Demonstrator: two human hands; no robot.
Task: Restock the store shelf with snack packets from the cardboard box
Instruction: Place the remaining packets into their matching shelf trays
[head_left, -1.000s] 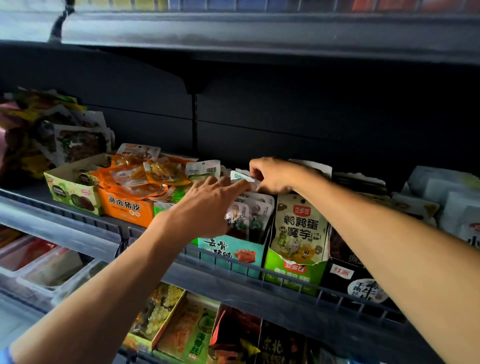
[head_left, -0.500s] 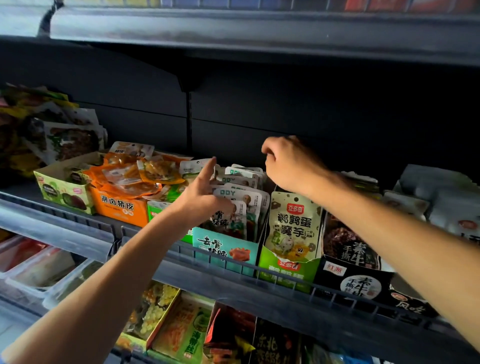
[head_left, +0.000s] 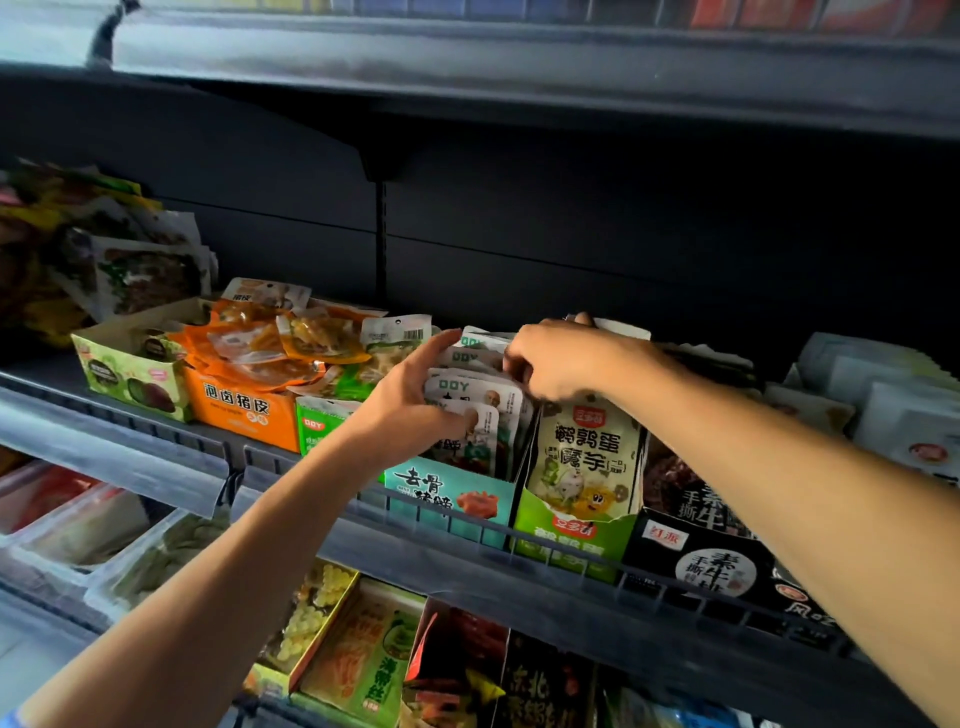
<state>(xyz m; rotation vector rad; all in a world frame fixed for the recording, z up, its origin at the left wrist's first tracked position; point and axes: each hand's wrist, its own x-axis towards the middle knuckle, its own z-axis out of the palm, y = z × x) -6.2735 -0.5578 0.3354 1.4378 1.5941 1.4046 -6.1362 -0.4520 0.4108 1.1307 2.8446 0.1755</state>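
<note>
A teal display box (head_left: 447, 491) on the dark shelf (head_left: 519, 566) holds a row of upright white snack packets (head_left: 475, 387) with green lettering. My left hand (head_left: 410, 400) presses against the left side of the row, thumb on the front packet and fingers reaching toward the back ones. My right hand (head_left: 558, 358) is curled over the right rear of the same row, fingers closed around the top of the packets. The cardboard supply box is out of view.
Right of the teal box stand a green box of quail-egg packets (head_left: 587, 467) and a black box (head_left: 701, 561). To the left sit an orange box (head_left: 241, 410) heaped with packets and a light green box (head_left: 130, 369). More snacks fill the lower shelf (head_left: 363, 654). An upper shelf (head_left: 519, 67) overhangs.
My right hand came down from above onto the rear of the packet row. My left hand closed in against the row's left side.
</note>
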